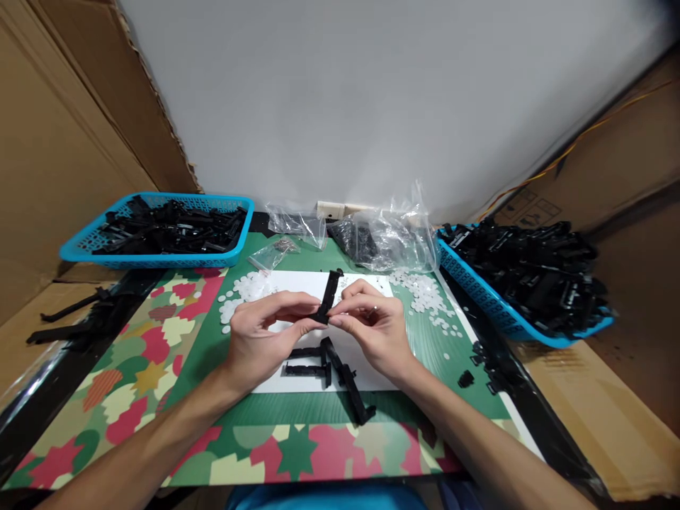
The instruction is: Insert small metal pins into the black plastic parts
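Note:
Above a white sheet of paper, a long black plastic part is held tilted upright between my two hands. My left hand pinches its lower end from the left with thumb and forefinger. From the right, the thumb and fingertips of my right hand close on the same lower end; whether they also hold a smaller piece I cannot make out. Just below my hands, several similar black plastic parts lie on the paper. Small white discs are heaped on both sides, one pile left and another right.
Blue baskets full of black parts stand at the left and right. Clear plastic bags lie at the back. Small black pieces sit at the right, and long black parts at the left edge. Cardboard walls the sides.

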### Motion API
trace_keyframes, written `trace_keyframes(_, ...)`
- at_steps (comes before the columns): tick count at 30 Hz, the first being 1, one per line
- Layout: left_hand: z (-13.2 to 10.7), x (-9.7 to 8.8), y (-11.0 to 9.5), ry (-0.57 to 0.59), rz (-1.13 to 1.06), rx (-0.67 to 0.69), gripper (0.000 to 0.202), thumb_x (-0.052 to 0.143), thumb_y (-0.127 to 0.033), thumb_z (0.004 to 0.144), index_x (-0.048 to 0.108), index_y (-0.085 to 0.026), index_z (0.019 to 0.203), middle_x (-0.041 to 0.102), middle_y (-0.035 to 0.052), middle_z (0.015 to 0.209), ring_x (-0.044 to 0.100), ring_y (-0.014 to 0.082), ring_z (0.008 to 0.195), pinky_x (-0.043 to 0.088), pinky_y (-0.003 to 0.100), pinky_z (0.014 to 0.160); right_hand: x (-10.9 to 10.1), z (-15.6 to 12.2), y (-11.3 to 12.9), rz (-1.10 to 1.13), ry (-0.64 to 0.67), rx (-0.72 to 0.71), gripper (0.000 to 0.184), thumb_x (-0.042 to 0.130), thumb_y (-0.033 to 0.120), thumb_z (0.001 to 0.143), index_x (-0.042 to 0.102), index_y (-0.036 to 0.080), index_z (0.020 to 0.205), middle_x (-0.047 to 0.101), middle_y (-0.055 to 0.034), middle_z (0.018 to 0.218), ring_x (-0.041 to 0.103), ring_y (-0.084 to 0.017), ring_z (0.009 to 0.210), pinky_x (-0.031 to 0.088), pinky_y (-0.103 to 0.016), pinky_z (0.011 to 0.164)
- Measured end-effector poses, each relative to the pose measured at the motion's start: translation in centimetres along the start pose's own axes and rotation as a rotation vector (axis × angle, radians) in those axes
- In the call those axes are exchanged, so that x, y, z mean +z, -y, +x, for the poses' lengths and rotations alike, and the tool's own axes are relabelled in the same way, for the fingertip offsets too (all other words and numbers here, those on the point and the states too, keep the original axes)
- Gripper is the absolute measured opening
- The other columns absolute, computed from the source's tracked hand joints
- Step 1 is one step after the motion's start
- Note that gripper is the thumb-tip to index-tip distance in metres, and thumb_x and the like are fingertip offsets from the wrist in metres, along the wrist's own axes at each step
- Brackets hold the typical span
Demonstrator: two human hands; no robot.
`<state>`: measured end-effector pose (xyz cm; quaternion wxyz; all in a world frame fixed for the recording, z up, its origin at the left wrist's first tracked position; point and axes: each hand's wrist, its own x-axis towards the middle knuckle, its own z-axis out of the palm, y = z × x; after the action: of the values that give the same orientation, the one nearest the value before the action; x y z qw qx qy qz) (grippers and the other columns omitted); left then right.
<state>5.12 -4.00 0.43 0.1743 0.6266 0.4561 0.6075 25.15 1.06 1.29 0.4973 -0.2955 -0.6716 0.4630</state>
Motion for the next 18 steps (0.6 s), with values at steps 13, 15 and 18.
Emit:
trace_keyframes(13, -0.34, 0.01, 0.05, 0.023, -0.038, 0.012, 0.023, 0.094, -0.018, 0.08, 0.083, -0.022, 0.099, 0.084, 0.0004, 0.09, 0.081, 0.015, 0.077, 0.071, 0.022, 0.077, -0.59, 0.33, -0.26, 0.096, 0.081, 0.071, 0.018, 0.097, 0.041, 0.078, 0.088, 0.026, 0.083, 0.057, -0.0031, 0.091, 0.054, -0.014, 0.074, 0.039, -0.028, 0.057)
trace_keyframes(15, -0.44, 0.03, 0.1, 0.031, -0.047, 0.02, 0.023, 0.094, -0.016, 0.08, 0.083, -0.023, 0.099, 0.083, -0.0001, 0.09, 0.08, 0.0138, 0.076, 0.07, 0.02, 0.076, -0.67, 0.47, -0.45, 0.127, 0.105, 0.078, 0.02, 0.098, 0.042, 0.076, 0.088, 0.025, 0.082, 0.056, -0.0029, 0.089, 0.054, -0.015, 0.076, 0.041, -0.028, 0.06)
trace_keyframes(18, -0.45, 0.12, 0.03, 0.039, -0.079, -0.008, 0.022, 0.093, -0.014, 0.08, 0.083, -0.022, 0.098, 0.082, -0.0004, 0.089, 0.08, 0.0133, 0.076, 0.07, 0.019, 0.076, -0.7, 0.43, -0.62, 0.129, 0.103, 0.064, 0.016, 0.098, 0.038, 0.078, 0.089, 0.026, 0.085, 0.058, -0.0032, 0.089, 0.056, -0.016, 0.079, 0.042, -0.029, 0.063)
